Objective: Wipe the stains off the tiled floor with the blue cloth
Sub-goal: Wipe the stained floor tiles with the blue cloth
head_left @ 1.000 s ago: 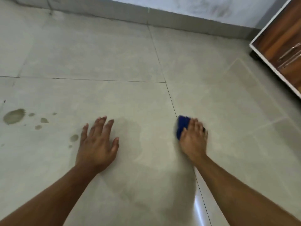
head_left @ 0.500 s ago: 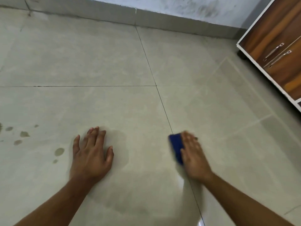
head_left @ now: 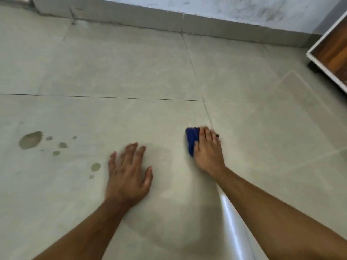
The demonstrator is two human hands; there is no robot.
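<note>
we see the tiled floor (head_left: pixel 112 68) filling nearly the whole view, pale grey-beige tiles split by thin dark grout lines that cross a little above and left of our right hand. along the far edge of the floor runs a grey skirting (head_left: pixel 206 25) below a scuffed whitish wall (head_left: pixel 234 6), and at the far right corner stands a wooden cabinet (head_left: pixel 334 51) with a white frame, raised on a dark foot. a bright streak of glare (head_left: pixel 231 222) lies on the floor beside our right forearm, toward the near edge. a cluster of stains (head_left: pixel 31 139) sits toward the left edge of the floor: one large greyish blotch, with several smaller spots trailing toward our left hand, the nearest just beside its little finger. our left hand (head_left: pixel 129 173) lies palm down on the floor near the middle, fingers straight and slightly spread, thumb out to the side, holding nothing. our right hand (head_left: pixel 207 149) presses down on the blue cloth (head_left: pixel 192 139), a bunched dark blue wad lying on the floor just left of the grout line, well apart from the stains; the fingers lie close together over the cloth and the thumb lies against its near side. the cloth shows only at the left of the hand, the rest hidden beneath it.
</note>
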